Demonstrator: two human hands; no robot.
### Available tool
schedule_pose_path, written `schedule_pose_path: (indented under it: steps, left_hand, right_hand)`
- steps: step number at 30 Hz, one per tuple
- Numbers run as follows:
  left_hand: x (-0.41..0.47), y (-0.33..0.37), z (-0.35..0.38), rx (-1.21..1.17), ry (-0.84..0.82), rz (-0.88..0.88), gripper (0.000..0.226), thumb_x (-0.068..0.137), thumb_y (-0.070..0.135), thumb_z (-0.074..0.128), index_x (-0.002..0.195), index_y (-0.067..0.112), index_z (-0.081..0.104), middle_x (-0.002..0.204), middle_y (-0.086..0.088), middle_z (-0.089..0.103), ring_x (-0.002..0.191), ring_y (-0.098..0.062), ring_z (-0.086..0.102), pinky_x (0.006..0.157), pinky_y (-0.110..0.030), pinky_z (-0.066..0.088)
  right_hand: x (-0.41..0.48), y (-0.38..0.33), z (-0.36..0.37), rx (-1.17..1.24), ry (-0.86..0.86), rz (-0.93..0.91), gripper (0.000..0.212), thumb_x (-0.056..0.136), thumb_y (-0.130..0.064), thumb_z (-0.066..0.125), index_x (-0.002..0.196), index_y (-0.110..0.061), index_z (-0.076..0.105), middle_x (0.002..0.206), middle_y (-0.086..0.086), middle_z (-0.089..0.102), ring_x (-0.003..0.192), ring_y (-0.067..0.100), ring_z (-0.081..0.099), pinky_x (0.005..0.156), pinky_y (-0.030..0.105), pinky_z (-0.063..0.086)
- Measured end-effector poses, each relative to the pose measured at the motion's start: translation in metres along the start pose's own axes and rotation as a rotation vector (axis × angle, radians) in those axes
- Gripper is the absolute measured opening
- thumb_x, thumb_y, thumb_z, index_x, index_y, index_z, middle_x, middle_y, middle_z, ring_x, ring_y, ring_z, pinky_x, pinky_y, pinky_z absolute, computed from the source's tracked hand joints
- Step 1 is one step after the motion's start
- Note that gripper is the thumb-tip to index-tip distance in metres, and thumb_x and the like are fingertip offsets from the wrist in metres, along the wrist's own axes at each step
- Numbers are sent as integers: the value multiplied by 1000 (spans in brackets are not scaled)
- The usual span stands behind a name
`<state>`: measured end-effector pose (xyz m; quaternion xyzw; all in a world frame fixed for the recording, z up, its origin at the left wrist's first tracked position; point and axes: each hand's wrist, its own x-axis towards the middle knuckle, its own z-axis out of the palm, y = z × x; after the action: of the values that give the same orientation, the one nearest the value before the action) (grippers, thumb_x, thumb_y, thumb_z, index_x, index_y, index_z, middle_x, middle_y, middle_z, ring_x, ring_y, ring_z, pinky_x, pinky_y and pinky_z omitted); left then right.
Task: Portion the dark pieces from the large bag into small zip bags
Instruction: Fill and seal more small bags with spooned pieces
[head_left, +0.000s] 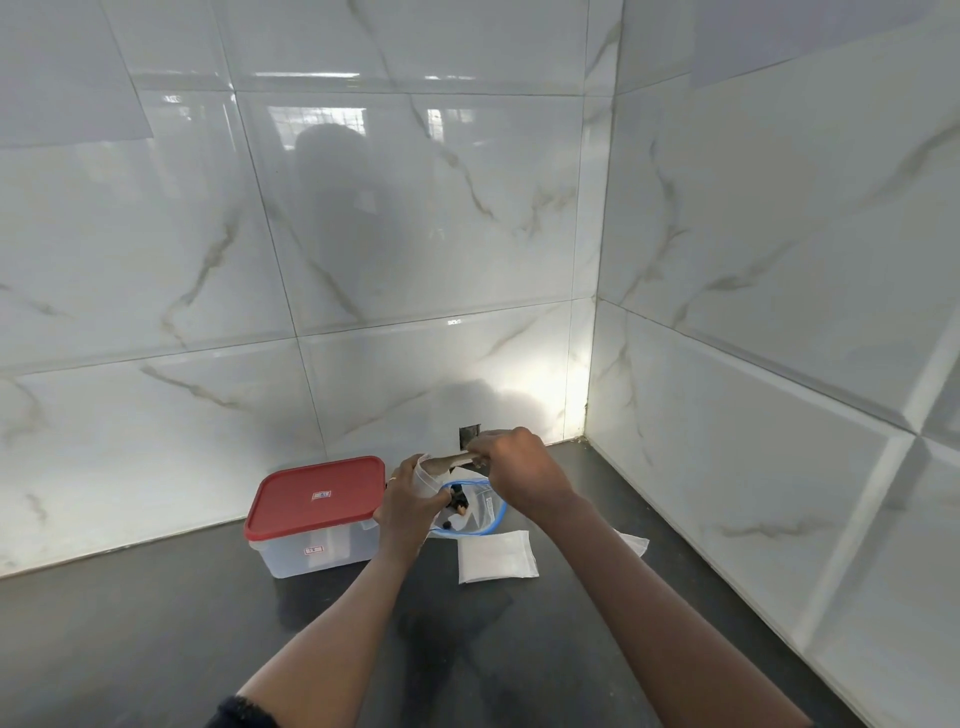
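Two hands on one small zip bag at this point, held up just right of the red-lidded tub. My left hand is curled round the body of it, and my right hand pinches the top strip, pulled out flat between the two hands. Honestly I can't tell from here whether the strip is sealed or how much is inside, since my fingers cover most of it.

The large bag with the blue rim sits open directly under my hands, also right of the tub. The dark pieces show down in its mouth.

Tips for this bit, as I see it:
- Work over the open large bag, so anything that slips falls back in and not on the counter.
- Hold the top strip taut and level, and if it's closing time, run the pinch along the whole strip, not only the middle.
- Don't squeeze the body hard with the left hand, since that could push pieces up into the zip.

Spare flat bags lie on the counter further right of the tub, with another one beyond them.
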<state>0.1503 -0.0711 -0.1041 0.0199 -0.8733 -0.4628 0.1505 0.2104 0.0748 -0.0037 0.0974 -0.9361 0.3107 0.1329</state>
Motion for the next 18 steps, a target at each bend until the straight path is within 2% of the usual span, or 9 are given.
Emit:
schedule_pose_path:
  steps: [3,5,7,9,12,14,15,16,18]
  left_hand:
    - [-1,1,1,3,-7,-5,60,74,24,74,128,17,49,122,-5,58,109,-27,54,91,-46,46]
    - [-1,2,0,-17,-6,-4,58,74,23,75,126,17,50,119,-6,60,105,-26,55,89,-45,48]
    - [-1,4,0,-28,-1,-8,57,73,24,75,124,18,52,116,-4,61,104,-25,55,88,-44,48]
    - [-1,3,-1,-36,-9,-17,58,71,28,76,123,18,52,115,-4,61,104,-26,56,88,-45,48]
    - [-4,1,-2,-85,-28,-11,66,59,40,69,120,19,54,112,-3,62,102,-26,57,87,-45,49]
    - [-7,1,-4,-110,-44,-1,71,54,45,66,119,19,54,109,-1,62,99,-24,57,87,-43,50]
    - [-9,0,-4,-121,-46,4,74,51,48,65,118,19,55,107,0,62,97,-23,58,86,-41,50]
    - [-11,-1,-4,-131,-48,8,76,48,50,65,117,19,55,104,1,63,95,-22,58,85,-39,50]
    - [-15,-4,-4,-140,-70,18,70,52,42,71,117,18,55,104,1,63,95,-22,58,84,-34,48]
  right_hand:
    - [-2,1,-3,-84,45,17,33,78,8,45,97,-4,69,89,14,68,80,32,61,62,30,41]
    - [0,4,-13,-40,108,198,35,79,5,42,99,-4,70,93,17,67,83,33,64,67,29,48]
    - [4,14,-26,45,117,366,27,79,3,44,84,1,70,86,18,67,80,31,66,71,29,54]
    - [4,23,-33,82,90,464,20,82,0,48,63,-5,51,72,12,56,69,24,60,64,25,52]
    - [-4,32,-26,174,9,547,13,89,-4,50,77,-9,50,72,6,48,66,20,59,66,28,58]
    - [-8,29,-11,203,-30,600,10,89,-6,53,94,-4,62,62,1,47,55,7,58,54,17,52]
    - [-10,26,-2,220,-26,610,8,88,-6,56,87,-2,63,53,-1,48,53,2,59,48,13,45]
    - [-13,24,10,264,-5,642,11,85,-4,59,74,-3,59,48,-1,53,54,2,63,46,13,46]
    - [-16,27,40,344,32,650,16,80,-1,64,70,-6,53,68,12,69,74,22,73,62,28,59]
